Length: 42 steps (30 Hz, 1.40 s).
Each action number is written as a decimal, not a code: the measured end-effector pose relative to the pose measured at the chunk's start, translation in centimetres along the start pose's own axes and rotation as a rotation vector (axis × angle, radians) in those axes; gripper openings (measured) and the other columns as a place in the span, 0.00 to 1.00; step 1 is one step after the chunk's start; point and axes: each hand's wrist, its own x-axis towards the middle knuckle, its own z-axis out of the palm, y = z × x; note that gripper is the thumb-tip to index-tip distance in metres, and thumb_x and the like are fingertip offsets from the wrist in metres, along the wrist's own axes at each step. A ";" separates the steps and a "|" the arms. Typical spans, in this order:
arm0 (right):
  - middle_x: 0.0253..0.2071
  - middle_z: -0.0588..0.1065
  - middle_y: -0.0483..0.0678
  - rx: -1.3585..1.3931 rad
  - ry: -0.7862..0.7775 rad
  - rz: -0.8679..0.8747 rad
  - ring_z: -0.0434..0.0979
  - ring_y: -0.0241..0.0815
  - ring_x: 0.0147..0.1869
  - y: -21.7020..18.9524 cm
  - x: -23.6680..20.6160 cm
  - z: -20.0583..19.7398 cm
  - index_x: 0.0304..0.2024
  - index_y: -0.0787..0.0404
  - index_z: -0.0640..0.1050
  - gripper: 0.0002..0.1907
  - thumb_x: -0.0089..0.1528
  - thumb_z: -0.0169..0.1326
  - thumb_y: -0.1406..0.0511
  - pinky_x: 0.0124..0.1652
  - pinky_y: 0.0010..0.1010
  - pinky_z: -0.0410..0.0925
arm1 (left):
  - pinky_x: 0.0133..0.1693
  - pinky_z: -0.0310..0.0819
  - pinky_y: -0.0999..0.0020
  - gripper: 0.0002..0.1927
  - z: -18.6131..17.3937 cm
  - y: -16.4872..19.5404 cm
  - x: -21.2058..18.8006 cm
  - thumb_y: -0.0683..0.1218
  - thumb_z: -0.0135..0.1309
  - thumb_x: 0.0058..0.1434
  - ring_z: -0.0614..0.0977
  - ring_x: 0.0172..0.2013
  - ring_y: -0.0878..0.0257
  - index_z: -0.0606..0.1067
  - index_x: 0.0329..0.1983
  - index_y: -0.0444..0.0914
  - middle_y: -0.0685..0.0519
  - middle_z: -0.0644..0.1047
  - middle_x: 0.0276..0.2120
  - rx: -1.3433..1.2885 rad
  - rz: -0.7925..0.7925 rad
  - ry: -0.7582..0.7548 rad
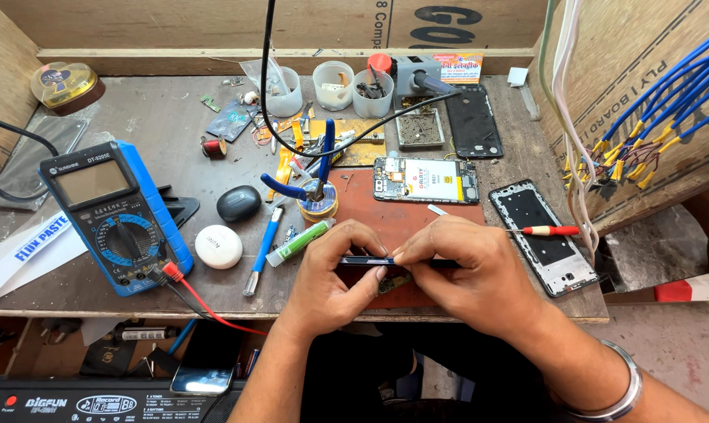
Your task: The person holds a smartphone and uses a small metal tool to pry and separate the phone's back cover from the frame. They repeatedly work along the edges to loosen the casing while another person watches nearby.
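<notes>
Both hands, left (pixel 327 274) & right (pixel 468 270), pinched a thin dark phone frame (pixel 368 261) edge-up at 6 o'clock above the worn wooden surface (pixel 158 117), prob. steadying it; blue multimeter (pixel 113 215) at 9.

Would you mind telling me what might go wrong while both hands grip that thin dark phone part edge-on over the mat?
1. The left hand and right hand pinch the thin dark phone part by its edges; it may flex or crack.
2. The opened phone lies bare just beyond the hands, so a slip might knock it.
3. The red-handled screwdriver beside the right hand could get nudged and roll away.
</notes>
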 end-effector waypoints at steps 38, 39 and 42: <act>0.29 0.81 0.43 0.161 -0.096 0.306 0.79 0.28 0.32 1.7 1.3 0.2 0.36 0.65 0.83 0.08 0.53 0.60 0.74 0.32 0.22 0.72 | 0.44 0.76 0.69 0.10 -0.7 -0.6 -0.1 0.37 0.60 0.55 0.82 0.40 0.61 0.73 0.39 0.35 0.51 0.78 0.37 -0.020 0.000 -0.005; 0.29 0.81 0.43 0.161 -0.094 0.319 0.78 0.28 0.32 1.6 1.3 0.2 0.36 0.65 0.83 0.08 0.53 0.60 0.74 0.31 0.23 0.72 | 0.44 0.76 0.69 0.10 -0.7 -0.6 -0.1 0.37 0.60 0.55 0.82 0.40 0.61 0.73 0.39 0.35 0.51 0.78 0.37 -0.026 -0.005 -0.006; 0.29 0.81 0.44 0.150 -0.089 0.294 0.79 0.29 0.32 1.3 1.4 0.2 0.36 0.64 0.83 0.08 0.53 0.61 0.74 0.32 0.23 0.72 | 0.44 0.75 0.69 0.10 -0.7 -0.6 -0.1 0.37 0.59 0.55 0.81 0.40 0.61 0.73 0.38 0.35 0.51 0.78 0.37 -0.030 -0.009 -0.004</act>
